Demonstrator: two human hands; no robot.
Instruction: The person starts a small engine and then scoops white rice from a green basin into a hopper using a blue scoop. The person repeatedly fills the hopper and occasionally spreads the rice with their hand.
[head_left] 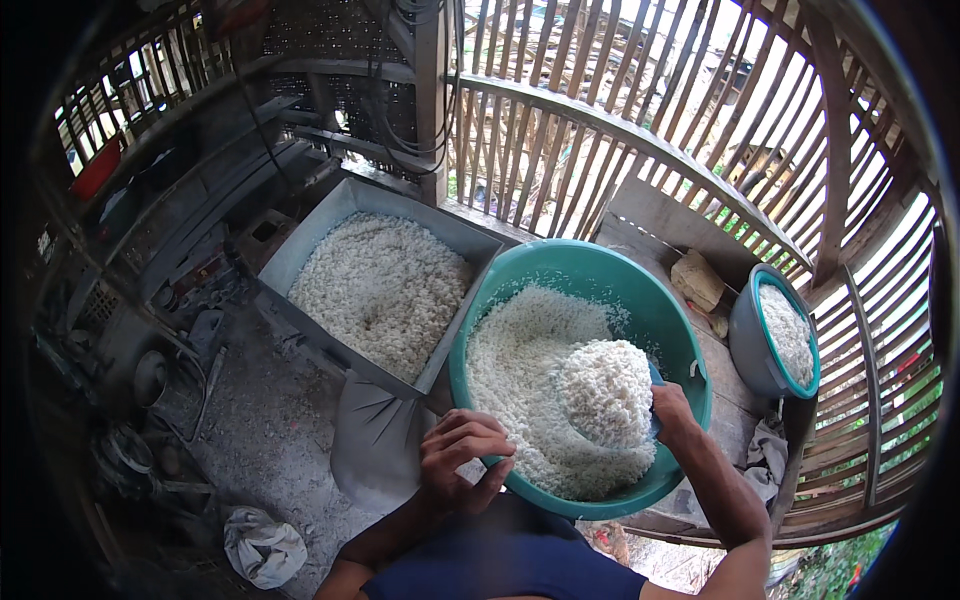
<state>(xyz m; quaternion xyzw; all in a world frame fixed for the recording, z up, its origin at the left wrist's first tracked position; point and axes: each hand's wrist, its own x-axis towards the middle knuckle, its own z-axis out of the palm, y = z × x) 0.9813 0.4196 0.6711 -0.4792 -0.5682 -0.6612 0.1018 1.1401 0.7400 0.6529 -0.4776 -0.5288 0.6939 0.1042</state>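
A wide green basin (655, 285) in front of me holds loose white rice (520, 330). My right hand (675, 412) grips a blue scoop (656, 392) at the basin's right side; most of the scoop is hidden under a heaped mound of rice (605, 390). At the basin's near left rim is my left hand (466, 452), its curled fingers over the rim and its thumb close below them. Left of the basin, and close against it, stands a square grey metal hopper (345, 340) filled with rice.
At the right stands a grey tub (755, 345) with a green rim, also holding rice. A grey cloth chute (375, 440) hangs under the hopper. A white sack (265, 547) lies on the dusty floor. Wooden slat walls (590, 125) enclose the space, with machine parts (155, 380) at left.
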